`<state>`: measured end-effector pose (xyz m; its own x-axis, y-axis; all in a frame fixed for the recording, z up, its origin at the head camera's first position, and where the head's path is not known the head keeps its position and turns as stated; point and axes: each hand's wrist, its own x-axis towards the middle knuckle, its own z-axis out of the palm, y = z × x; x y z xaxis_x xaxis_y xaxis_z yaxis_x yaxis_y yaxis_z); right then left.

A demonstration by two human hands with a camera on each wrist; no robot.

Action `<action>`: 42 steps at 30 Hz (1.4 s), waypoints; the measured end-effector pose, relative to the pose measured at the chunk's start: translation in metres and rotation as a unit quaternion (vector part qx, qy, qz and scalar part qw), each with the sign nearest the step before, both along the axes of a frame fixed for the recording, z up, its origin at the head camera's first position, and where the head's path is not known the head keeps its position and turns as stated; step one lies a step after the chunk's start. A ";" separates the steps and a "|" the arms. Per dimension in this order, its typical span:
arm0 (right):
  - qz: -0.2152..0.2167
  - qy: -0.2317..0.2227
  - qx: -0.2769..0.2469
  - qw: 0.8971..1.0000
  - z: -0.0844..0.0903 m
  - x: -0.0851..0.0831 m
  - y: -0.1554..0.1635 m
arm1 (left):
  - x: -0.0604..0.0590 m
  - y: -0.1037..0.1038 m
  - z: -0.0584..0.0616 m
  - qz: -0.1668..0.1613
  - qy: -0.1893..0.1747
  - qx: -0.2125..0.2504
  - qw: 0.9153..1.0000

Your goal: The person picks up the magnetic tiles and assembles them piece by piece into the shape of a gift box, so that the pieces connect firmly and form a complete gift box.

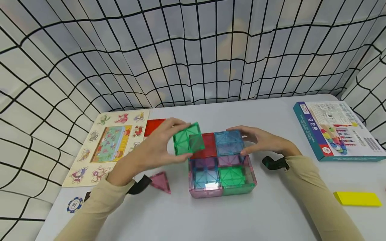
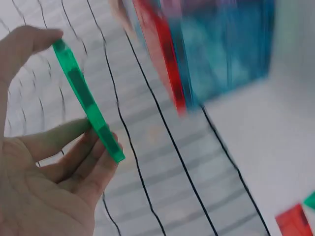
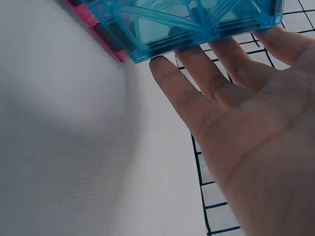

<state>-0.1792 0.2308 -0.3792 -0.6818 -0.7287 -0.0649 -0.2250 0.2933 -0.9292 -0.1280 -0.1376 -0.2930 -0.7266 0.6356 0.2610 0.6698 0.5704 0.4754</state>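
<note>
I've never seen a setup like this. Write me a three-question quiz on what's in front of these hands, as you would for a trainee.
1. True or false: the left hand holds the green tile between its thumb and fingers.
2. Which of these is nearest to the right hand?
A. the yellow piece
B. the blue tile
C. the teal-edged box
3. Fill in: the puzzle board lies on the person's ___ side of the table.

Key: 1. True. 2. B. 3. left.

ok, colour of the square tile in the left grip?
The square tile is translucent green; head view shows it best.
</note>
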 end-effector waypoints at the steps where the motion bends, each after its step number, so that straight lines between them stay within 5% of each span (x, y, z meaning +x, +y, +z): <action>1: 0.000 0.001 -0.002 1.000 0.000 0.000 0.000 | 0.010 0.003 0.000 -0.020 0.002 -0.004 1.000; 5: 0.000 0.003 -0.008 1.000 -0.001 -0.001 0.001 | 0.035 0.015 -0.008 -0.067 0.012 -0.044 0.997; 9: -0.001 0.001 -0.008 1.000 -0.002 -0.002 0.001 | 0.046 0.023 -0.019 -0.077 0.011 -0.073 0.994; 19: 0.004 0.001 -0.005 1.000 0.000 -0.004 0.000 | 0.048 0.028 -0.030 -0.084 0.037 -0.065 0.994; 27: -0.002 -0.002 -0.007 1.000 -0.001 -0.002 0.003 | 0.045 0.012 -0.033 -0.033 -0.052 -0.036 0.997; 31: -0.005 -0.003 -0.005 1.000 -0.003 -0.001 0.004 | 0.031 -0.005 -0.036 0.014 -0.080 -0.002 0.997; 35: -0.007 -0.005 -0.003 1.000 -0.003 -0.001 0.004 | -0.001 -0.031 -0.045 0.089 -0.074 0.018 0.993; 42: -0.002 -0.013 -0.009 1.000 -0.005 -0.002 0.001 | -0.063 -0.076 -0.065 0.179 -0.115 -0.092 0.973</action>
